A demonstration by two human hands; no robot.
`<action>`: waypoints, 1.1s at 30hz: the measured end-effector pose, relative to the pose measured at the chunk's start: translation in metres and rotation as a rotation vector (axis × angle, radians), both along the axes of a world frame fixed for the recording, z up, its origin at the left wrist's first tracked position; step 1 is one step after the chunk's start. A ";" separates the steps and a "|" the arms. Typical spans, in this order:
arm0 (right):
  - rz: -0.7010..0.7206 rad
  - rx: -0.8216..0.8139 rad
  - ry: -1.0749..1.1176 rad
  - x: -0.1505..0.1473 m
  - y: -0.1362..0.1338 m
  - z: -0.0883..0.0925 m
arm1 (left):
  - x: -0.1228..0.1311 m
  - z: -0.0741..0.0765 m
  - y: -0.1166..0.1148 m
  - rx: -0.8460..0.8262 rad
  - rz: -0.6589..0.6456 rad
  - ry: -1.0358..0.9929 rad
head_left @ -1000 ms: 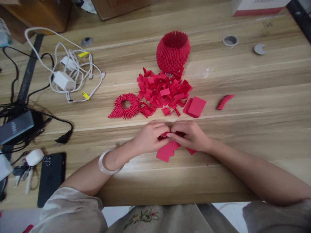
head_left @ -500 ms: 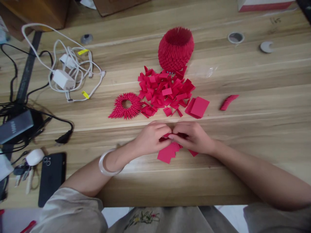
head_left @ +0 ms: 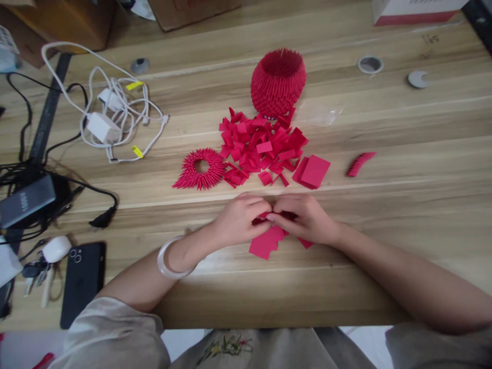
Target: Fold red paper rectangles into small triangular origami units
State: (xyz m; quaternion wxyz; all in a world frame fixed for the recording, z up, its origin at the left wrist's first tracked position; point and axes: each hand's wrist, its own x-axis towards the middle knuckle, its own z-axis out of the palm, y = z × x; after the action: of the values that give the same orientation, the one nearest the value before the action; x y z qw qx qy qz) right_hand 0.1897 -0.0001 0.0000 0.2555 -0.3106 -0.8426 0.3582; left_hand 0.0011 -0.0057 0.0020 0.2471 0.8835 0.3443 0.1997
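Observation:
My left hand [head_left: 245, 219] and my right hand [head_left: 305, 218] meet at the fingertips, both closed on a small piece of red paper [head_left: 263, 215] that the fingers largely cover. Beneath them, flat red paper sheets [head_left: 265, 242] lie on the table, partly hidden by my hands. Just beyond is a loose heap of folded red paper pieces [head_left: 255, 148]. A stack of red paper rectangles [head_left: 314, 171] lies to its right, and a spiky red paper ring [head_left: 218, 170] to its left. Behind the heap stands a red vase-shaped paper model [head_left: 274, 87].
A curved row of joined red pieces [head_left: 358, 165] lies at the right. White charging cables [head_left: 130, 120] tangle at the left, above a black phone [head_left: 82, 284] and keys [head_left: 36, 271]. Cardboard boxes [head_left: 192, 13] line the back edge. A round hole [head_left: 370, 64] pierces the wooden table.
The view has shifted very slightly, so the things at the back appear a little lower. Both hands keep the same pose around the red paper.

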 end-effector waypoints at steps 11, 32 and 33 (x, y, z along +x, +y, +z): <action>-0.002 0.007 0.000 0.000 0.000 0.000 | 0.000 0.002 -0.001 -0.003 0.006 0.002; -0.018 0.018 -0.006 -0.001 -0.001 0.000 | 0.000 0.000 -0.001 0.026 0.000 -0.030; -0.019 0.021 -0.006 -0.001 -0.001 0.000 | 0.000 0.000 -0.001 0.027 -0.001 -0.033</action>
State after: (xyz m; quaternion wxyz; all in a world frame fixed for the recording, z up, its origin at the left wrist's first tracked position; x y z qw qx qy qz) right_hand 0.1890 -0.0014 0.0000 0.2595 -0.3169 -0.8441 0.3460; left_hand 0.0008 -0.0070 0.0017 0.2408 0.8835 0.3370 0.2188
